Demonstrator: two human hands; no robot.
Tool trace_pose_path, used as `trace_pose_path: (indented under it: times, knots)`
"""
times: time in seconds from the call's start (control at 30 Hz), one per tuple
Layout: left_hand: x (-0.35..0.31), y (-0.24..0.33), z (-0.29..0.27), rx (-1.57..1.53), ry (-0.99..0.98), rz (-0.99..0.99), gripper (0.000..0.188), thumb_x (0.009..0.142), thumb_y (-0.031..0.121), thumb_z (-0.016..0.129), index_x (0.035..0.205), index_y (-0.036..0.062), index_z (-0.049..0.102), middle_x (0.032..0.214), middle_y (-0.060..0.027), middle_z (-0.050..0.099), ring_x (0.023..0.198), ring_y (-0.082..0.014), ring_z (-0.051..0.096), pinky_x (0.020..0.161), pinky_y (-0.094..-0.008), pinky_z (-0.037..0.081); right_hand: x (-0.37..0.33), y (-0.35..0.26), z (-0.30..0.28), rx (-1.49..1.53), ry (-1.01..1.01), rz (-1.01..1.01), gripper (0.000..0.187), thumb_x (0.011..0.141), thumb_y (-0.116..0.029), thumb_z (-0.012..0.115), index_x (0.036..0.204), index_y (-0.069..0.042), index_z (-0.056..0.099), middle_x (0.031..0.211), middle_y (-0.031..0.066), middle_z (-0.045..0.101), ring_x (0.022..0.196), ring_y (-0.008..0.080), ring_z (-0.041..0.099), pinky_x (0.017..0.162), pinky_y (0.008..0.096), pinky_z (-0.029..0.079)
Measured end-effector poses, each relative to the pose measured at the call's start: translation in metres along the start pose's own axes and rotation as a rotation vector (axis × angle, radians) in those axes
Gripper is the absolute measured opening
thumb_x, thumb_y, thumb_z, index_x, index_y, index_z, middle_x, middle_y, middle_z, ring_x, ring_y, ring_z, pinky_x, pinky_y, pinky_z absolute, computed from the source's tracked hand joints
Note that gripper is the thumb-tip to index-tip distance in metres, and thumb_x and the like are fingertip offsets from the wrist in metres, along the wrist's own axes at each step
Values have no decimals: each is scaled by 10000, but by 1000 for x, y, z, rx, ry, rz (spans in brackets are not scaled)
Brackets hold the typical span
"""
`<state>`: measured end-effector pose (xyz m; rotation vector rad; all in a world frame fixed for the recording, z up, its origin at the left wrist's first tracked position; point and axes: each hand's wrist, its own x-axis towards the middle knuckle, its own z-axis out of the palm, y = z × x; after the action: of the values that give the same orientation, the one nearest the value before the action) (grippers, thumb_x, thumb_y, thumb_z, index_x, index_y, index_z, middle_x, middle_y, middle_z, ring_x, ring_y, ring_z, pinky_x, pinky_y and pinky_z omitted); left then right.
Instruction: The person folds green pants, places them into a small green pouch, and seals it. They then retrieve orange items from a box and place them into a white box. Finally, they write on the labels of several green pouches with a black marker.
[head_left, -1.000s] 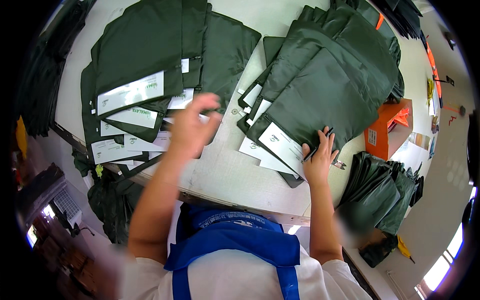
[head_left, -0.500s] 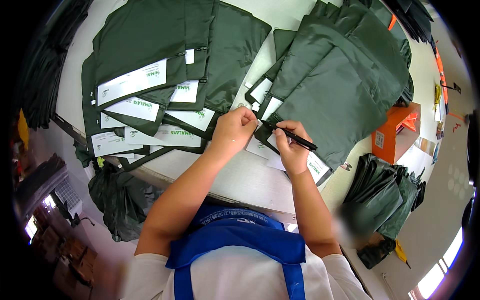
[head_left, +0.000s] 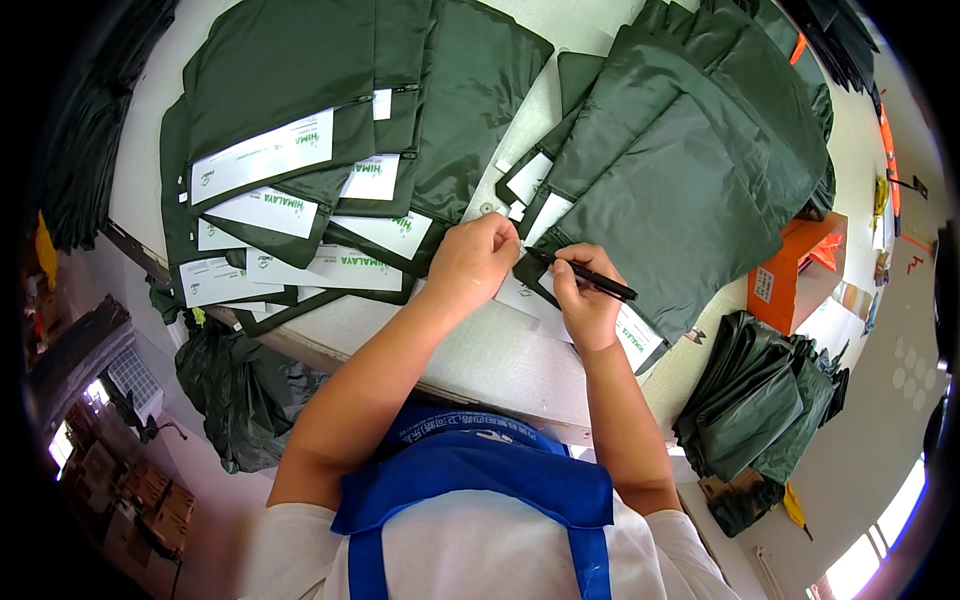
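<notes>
My right hand [head_left: 592,305] grips a black pen [head_left: 603,284], its tip pointing left at my left fingertips. My left hand [head_left: 474,260] is closed in a pinch, and a small white tag [head_left: 522,248] shows at its fingertips, by the corner of a dark green bag. Beneath and beyond my right hand, a fanned pile of dark green fabric bags [head_left: 680,180] lies on the table, with white printed labels along their lower edges. A second overlapping pile of labelled green bags [head_left: 290,80] spreads to the left of my left hand.
The pale table [head_left: 500,370] has its front edge close to my body. An orange box [head_left: 790,275] stands at the right, with folded dark green bags [head_left: 745,400] in front of it. Dark bundled fabric [head_left: 235,400] hangs below the table's left edge. More dark fabric [head_left: 90,130] is stacked at far left.
The view has shifted slightly. Both hands stay nearly in place, with the pen tip still beside my left fingertips.
</notes>
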<state>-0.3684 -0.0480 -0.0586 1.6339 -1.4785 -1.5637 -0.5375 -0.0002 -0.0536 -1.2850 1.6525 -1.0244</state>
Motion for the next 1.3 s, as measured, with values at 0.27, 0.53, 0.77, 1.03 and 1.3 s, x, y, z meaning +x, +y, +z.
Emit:
trace_pose_path:
  times: [0.27, 0.53, 0.77, 1.03, 1.3]
  knots:
    - [1, 10, -1, -19, 120, -7, 131, 851, 117, 612, 886, -9, 616, 735, -136, 666, 668, -272, 644, 630, -366, 494, 6, -7, 3, 186, 143, 11, 57, 821, 6, 661, 867, -13, 632, 802, 45, 647, 678, 109, 563, 648, 250, 476]
    - [15, 9, 1, 18, 139, -32, 142, 865, 124, 593, 863, -18, 601, 734, -176, 659, 712, -361, 649, 664, -418, 501, 30, -15, 12, -33, 16, -107, 103, 784, -4, 693, 866, -24, 632, 814, 65, 639, 689, 164, 574, 620, 280, 469]
    - [19, -3, 2, 15, 137, 17, 118, 875, 89, 585, 856, -27, 595, 668, -96, 630, 588, -170, 586, 575, -312, 456, 30, -14, 14, -92, 2, -108, 100, 782, -4, 694, 852, -24, 625, 814, 65, 643, 695, 174, 577, 621, 284, 470]
    - [17, 9, -1, -23, 139, 1, 130, 859, 100, 559, 879, -27, 577, 752, -200, 648, 725, -386, 637, 664, -439, 491, 32, -11, 17, 33, 66, -76, 90, 791, -5, 692, 849, -17, 625, 818, 61, 639, 693, 164, 570, 623, 280, 466]
    - [23, 11, 2, 58, 200, 54, 122, 869, 89, 541, 931, -15, 550, 769, -220, 648, 753, -411, 632, 680, -474, 493, 37, -21, 20, -126, 33, -95, 101, 776, -6, 696, 844, -19, 624, 818, 79, 646, 715, 216, 604, 661, 317, 490]
